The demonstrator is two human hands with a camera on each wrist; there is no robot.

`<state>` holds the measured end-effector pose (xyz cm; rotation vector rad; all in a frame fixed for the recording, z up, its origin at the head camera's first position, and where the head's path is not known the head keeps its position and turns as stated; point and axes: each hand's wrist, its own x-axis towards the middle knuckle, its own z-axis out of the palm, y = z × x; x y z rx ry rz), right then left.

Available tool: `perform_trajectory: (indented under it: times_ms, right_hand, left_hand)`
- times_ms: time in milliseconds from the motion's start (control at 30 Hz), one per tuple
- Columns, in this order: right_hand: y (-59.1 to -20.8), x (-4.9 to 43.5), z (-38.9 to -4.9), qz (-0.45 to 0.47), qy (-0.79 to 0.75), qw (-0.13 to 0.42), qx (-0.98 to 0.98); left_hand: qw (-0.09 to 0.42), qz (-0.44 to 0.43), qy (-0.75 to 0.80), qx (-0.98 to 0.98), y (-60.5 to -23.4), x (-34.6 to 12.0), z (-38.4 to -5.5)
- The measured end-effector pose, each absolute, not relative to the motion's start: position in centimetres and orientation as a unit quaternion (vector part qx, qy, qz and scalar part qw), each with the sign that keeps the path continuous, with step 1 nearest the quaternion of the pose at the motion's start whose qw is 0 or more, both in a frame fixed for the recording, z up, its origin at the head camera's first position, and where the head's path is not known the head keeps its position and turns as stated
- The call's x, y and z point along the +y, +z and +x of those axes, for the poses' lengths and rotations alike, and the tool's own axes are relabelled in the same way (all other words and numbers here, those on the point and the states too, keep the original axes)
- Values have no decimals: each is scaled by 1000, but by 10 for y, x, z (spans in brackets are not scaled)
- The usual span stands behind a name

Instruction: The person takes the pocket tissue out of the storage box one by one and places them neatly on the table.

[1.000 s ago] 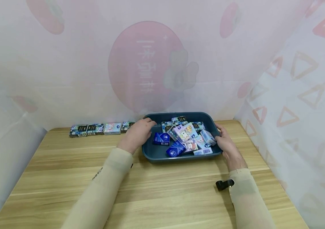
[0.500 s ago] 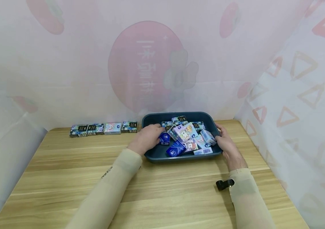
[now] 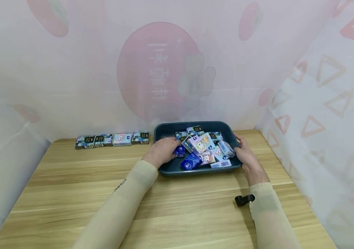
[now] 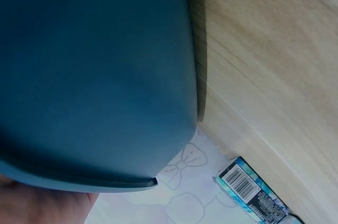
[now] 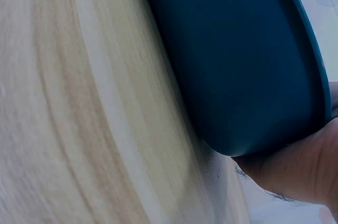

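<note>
A dark blue-green tray [image 3: 170, 169] stands on the table, with several pocket tissue packs piled inside. My left hand [image 3: 162, 151] reaches over its left rim, fingers and thumb on either side of a blue tissue pack [image 3: 180, 151] and hiding its left part. Beside that lies a second blue tissue pack [image 3: 191, 162]. A pastel cartoon tissue pack [image 3: 202, 143] tops the pile, with dark floral packs [image 3: 194, 130] behind it. My right hand [image 3: 247, 157] grips the tray's right end, thumb at the rim. Both wrist views mostly show the tray's outer wall [image 5: 237, 60].
Left of the tray, a row of tissue packs runs along the table's back edge: dark floral ones [image 3: 84, 141] and a light cartoon one [image 3: 122, 139]. A printed curtain [image 3: 86, 86] hangs behind the table [image 3: 177, 214]. A small black device [image 3: 244, 200] sits at the right cuff.
My left hand has moved right from the tray's left rim onto the blue tissue pack, uncovering the last floral pack of the row. The right hand and the tray have stayed put.
</note>
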<state>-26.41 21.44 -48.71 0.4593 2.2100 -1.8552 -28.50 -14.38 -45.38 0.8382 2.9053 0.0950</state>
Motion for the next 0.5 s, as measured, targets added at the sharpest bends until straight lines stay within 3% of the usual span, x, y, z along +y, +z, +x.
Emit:
perform_trajectory:
  times_ms: [500]
  right_hand:
    - [-485,214,-263,157,-632,113,750]
  left_hand:
    - [89,279,44,955,-449,-142,-281]
